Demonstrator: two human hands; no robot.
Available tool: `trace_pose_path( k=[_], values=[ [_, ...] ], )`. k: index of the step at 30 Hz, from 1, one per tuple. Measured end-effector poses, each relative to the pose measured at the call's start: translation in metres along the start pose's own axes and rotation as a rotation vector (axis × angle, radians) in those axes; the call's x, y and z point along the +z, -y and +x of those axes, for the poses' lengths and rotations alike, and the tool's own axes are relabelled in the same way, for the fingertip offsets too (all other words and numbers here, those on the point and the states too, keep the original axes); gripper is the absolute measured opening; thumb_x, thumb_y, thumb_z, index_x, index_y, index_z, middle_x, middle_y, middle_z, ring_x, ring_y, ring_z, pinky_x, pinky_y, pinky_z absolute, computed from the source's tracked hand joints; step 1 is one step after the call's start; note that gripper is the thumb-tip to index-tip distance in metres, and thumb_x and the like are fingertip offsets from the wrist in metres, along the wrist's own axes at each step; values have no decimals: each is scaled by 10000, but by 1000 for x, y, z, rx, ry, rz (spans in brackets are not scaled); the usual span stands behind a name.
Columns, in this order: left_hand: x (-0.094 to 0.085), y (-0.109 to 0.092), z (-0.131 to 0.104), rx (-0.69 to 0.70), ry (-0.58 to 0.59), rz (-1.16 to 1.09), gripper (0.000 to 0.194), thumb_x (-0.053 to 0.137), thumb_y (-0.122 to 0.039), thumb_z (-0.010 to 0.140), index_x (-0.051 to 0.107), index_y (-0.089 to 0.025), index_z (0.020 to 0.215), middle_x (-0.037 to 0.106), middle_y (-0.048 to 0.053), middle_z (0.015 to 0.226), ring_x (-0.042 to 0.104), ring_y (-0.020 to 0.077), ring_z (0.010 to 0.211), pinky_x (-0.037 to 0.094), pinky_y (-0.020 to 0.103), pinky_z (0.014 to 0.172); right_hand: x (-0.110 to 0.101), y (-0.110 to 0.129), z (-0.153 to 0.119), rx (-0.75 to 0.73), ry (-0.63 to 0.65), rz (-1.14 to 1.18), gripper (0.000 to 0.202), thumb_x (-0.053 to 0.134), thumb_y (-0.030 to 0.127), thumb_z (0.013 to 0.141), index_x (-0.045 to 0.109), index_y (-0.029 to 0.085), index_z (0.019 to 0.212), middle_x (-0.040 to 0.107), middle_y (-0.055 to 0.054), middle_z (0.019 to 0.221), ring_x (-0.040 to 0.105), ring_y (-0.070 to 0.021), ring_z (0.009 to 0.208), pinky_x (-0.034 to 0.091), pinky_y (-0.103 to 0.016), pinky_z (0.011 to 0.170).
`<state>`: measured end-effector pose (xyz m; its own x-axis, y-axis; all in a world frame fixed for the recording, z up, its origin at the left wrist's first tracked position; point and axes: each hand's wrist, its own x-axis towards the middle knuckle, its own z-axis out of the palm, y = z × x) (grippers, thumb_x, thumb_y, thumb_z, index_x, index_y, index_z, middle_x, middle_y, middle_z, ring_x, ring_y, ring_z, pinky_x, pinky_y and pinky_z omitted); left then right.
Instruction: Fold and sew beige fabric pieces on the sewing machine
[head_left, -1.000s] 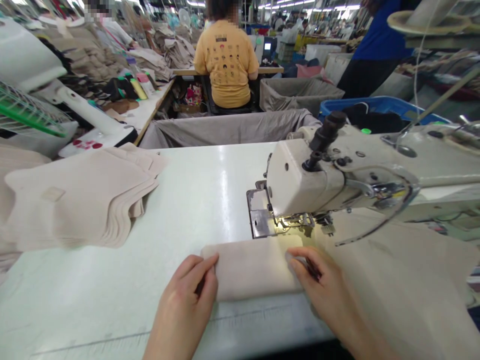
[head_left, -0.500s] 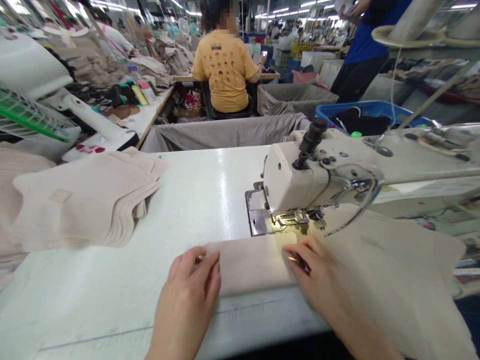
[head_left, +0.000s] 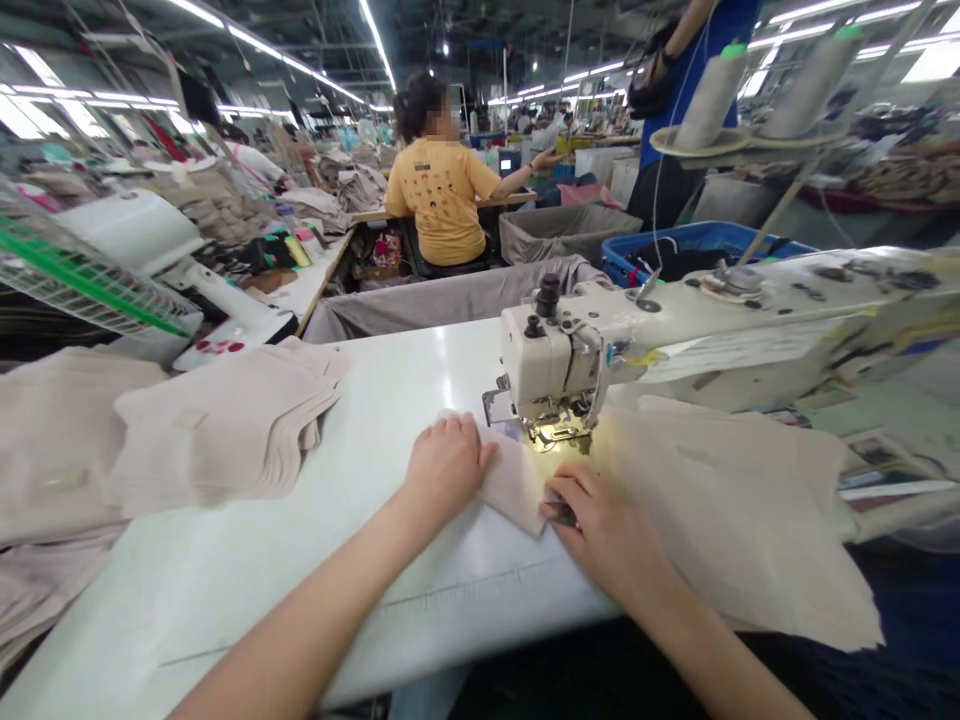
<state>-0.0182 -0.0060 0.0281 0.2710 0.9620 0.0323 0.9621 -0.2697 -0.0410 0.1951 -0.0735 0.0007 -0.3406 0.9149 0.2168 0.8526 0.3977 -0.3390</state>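
A folded beige fabric piece (head_left: 514,487) lies slanted on the table in front of the sewing machine (head_left: 551,365). My left hand (head_left: 448,462) is closed over its far left end, with the fingertips mostly hidden behind the knuckles. Near the lit presser foot (head_left: 561,434), my right hand (head_left: 600,515) is closed at the fabric's right end. A small dark metal tool (head_left: 561,513) shows between its curled fingers; its kind cannot be made out. To the right of that hand, a larger beige fabric panel (head_left: 720,500) spreads beside the machine.
Stacked beige panels (head_left: 217,430) lie on the left of the white table (head_left: 375,400). A white fan (head_left: 135,235) stands behind them. Thread cones (head_left: 712,100) rise at the right. A blue basket (head_left: 622,262) and a seated person in yellow (head_left: 439,200) are beyond.
The fabric piece has turned from lying straight across to slanting, its left end swung away from me. My left hand has moved forward and right with it. The camera view has tilted up.
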Motion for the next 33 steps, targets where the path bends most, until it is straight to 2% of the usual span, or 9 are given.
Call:
trace_pose_path(
  k=[3,5,9,13,17,27,33],
  values=[
    [8,-9,25,65,-34,-23,390,504,-403,985,556,-115,1244,563,232,1343,507,369,1279,423,537,1015,3,7,-4,-7,9,3,176,638,169,902,654,214,1072,669,-74,1156,689,-214,905,560,-319,723],
    [16,-7,38,173,-41,-78,376,481,-387,999,534,-159,1293,500,198,1450,416,351,1379,345,554,1091,5,9,-5,-4,2,6,185,632,183,911,651,217,1093,673,-78,1170,691,-217,920,563,-316,726],
    [25,4,57,313,-50,-150,368,452,-411,1011,557,-184,1282,566,154,1376,446,316,1352,330,491,1106,8,7,-4,-5,-31,19,170,621,208,927,649,204,1094,677,-91,1170,689,-225,946,567,-323,758],
    [25,8,70,397,-45,-175,354,456,-394,1004,597,-191,1257,599,139,1331,474,304,1308,331,480,1110,11,6,-4,2,-58,30,171,604,206,935,642,202,1102,674,-97,1179,686,-229,968,567,-325,774],
    [25,10,77,471,-51,-222,351,468,-367,994,600,-227,1287,586,106,1373,457,291,1316,310,478,1129,13,8,-3,10,-74,30,172,614,194,920,628,203,1092,683,-91,1169,687,-230,973,568,-318,767],
    [25,11,80,469,-35,-241,370,487,-377,985,593,-248,1315,572,88,1399,437,284,1329,296,476,1145,12,11,-1,16,-77,25,162,607,166,915,621,199,1073,691,-88,1155,695,-219,934,567,-304,728],
    [29,12,81,493,-70,-236,360,494,-364,987,596,-241,1310,581,92,1382,450,282,1318,300,476,1148,15,9,-1,21,-66,10,161,623,165,911,628,187,1070,691,-86,1164,698,-214,932,563,-296,711]
  ],
)
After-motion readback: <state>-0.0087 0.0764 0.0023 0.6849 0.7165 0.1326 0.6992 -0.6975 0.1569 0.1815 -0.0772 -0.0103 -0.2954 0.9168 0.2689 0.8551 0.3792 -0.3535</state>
